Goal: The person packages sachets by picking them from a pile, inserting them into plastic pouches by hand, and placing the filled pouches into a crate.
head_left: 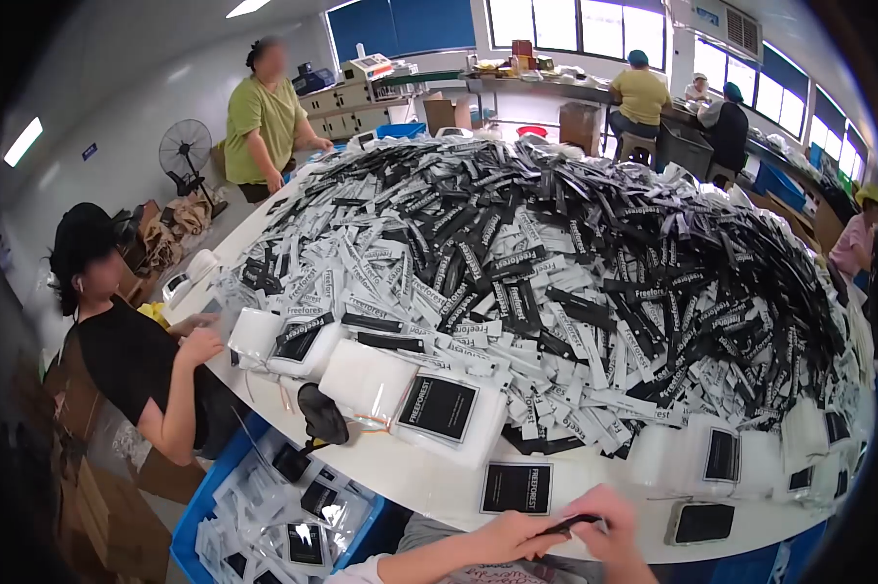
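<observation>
Just above the table's front edge, my left hand [513, 535] is closed on a thin black packet [567, 524]. My right hand [606, 521], slightly smeared by motion, is closed at the packet's other end, where a pale edge shows. Behind my hands, a flat black FREEFOREST pouch [517, 488] lies on the white table [458, 484]. To the right of my right hand is a dark-screened phone-like device [702, 524]. A white stack with a black FREEFOREST label [437, 407] sits to the left, further back.
A huge heap of black and white Freeforest stick packets [517, 263] covers the table. At lower left, a blue bin [191, 545] holds bagged pouches. More white stacks [677, 453] stand at right. A co-worker in black [132, 365] and one in green [259, 131] are along the left side.
</observation>
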`<state>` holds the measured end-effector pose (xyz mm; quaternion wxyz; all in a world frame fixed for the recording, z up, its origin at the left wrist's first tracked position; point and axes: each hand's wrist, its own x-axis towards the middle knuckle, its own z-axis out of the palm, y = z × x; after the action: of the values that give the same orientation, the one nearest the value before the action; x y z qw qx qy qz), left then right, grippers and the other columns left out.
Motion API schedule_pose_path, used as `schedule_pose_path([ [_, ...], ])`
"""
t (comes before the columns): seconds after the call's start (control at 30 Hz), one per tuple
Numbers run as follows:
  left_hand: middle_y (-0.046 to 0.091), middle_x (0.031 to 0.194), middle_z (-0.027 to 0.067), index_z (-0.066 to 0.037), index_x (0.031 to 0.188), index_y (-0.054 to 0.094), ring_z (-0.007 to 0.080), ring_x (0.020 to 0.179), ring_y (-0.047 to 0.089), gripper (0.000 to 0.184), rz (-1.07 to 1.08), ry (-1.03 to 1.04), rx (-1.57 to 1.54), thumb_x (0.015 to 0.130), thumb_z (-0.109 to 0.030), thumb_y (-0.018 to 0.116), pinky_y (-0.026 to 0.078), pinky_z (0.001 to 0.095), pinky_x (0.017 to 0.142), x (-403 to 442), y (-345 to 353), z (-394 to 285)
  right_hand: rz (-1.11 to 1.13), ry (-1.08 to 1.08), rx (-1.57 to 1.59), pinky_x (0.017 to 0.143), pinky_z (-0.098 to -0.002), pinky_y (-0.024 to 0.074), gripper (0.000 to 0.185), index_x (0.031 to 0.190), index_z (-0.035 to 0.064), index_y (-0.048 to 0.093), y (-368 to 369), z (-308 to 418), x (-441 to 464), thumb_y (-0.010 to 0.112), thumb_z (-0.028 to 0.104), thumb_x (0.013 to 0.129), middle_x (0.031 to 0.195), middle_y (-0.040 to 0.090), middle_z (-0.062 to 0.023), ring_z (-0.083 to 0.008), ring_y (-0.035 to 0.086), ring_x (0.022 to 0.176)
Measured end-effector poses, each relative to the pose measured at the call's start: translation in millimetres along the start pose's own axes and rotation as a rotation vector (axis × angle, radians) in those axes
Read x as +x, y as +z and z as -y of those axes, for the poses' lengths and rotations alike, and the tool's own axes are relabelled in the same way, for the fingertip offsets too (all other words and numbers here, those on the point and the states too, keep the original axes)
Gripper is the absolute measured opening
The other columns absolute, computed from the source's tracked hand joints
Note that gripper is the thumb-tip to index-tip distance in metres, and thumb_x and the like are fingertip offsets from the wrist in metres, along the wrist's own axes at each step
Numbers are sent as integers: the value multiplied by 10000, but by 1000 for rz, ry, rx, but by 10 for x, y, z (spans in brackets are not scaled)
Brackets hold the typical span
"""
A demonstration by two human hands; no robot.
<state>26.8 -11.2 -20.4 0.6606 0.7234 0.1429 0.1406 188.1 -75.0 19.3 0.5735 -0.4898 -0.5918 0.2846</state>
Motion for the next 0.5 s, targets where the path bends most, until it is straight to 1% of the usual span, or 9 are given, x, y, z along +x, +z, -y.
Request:
schedule_pose_path([
  [0.07, 575, 656, 42, -62, 1043, 553, 128, 513, 560, 223, 104, -102, 31, 886, -201, 477, 451, 254, 508, 35, 67, 84, -79, 89, 160, 508, -248, 389, 143, 840, -22, 566, 211, -40, -77, 513, 110, 850, 650, 548, -84, -130, 501, 578],
  [0.1, 581, 665, 50, -57, 1042, 551, 141, 540, 572, 231, 133, -74, -32, 886, -209, 474, 456, 265, 529, 30, 60, 99, -264, 270, 267, 514, -249, 392, 182, 897, -41, 531, 271, -114, -237, 427, 108, 890, 648, 518, -77, -126, 457, 540],
  [0.17, 592, 683, 68, -47, 1042, 549, 167, 594, 595, 247, 190, -15, -155, 888, -223, 470, 468, 285, 570, 22, 20, 129, -528, 143, 348, 502, -286, 425, 289, 905, 8, 538, 210, -106, -392, 462, 286, 874, 660, 521, -83, -156, 472, 527],
  [0.2, 598, 727, 76, -52, 1082, 526, 181, 654, 593, 266, 168, 73, -9, 882, -221, 479, 465, 296, 617, 10, -17, 179, -661, 83, 388, 496, -305, 441, 350, 909, 33, 541, 149, -60, -435, 480, 375, 867, 666, 522, -86, -170, 479, 521],
  [0.27, 610, 813, 93, -61, 1161, 480, 209, 772, 588, 330, 124, 241, 283, 870, -216, 497, 461, 319, 712, -7, -133, 366, -686, -273, 186, 537, -316, 454, 282, 879, 46, 546, -58, 44, -469, 459, 313, 888, 644, 519, -73, -158, 489, 574],
  [0.3, 563, 1065, 117, -78, 1196, 456, 263, 1009, 520, 392, 65, 243, 501, 853, -262, 510, 410, 367, 848, 19, -181, 508, -806, -398, 205, 528, -289, 428, 256, 863, 6, 556, -54, -142, -519, 535, 261, 851, 633, 524, -77, -153, 478, 562],
  [0.4, 444, 1245, 120, -84, 1208, 453, 281, 1171, 399, 429, -205, 243, 1001, 839, -294, 518, 331, 409, 948, 67, -183, 384, -689, 60, -32, 531, -265, 414, 194, 950, -2, 456, 7, -913, -901, 423, 183, 902, 611, 443, -41, -116, 427, 540],
  [0.43, 363, 1314, 118, -89, 1202, 467, 286, 1242, 306, 434, -114, 135, 948, 834, -314, 519, 255, 449, 997, 53, -153, 552, -641, 208, -113, 532, -257, 409, 176, 978, -5, 422, 0, -973, -917, 386, 157, 919, 604, 416, -29, -104, 410, 532],
  [0.5, 357, 1319, 120, -91, 1209, 460, 288, 1241, 306, 439, -138, 162, 965, 835, -313, 516, 253, 449, 997, 55, -137, 688, -698, 33, -114, 524, -247, 400, 162, 926, 12, 413, -67, -945, -942, 386, 172, 922, 597, 397, -22, -98, 405, 532],
])
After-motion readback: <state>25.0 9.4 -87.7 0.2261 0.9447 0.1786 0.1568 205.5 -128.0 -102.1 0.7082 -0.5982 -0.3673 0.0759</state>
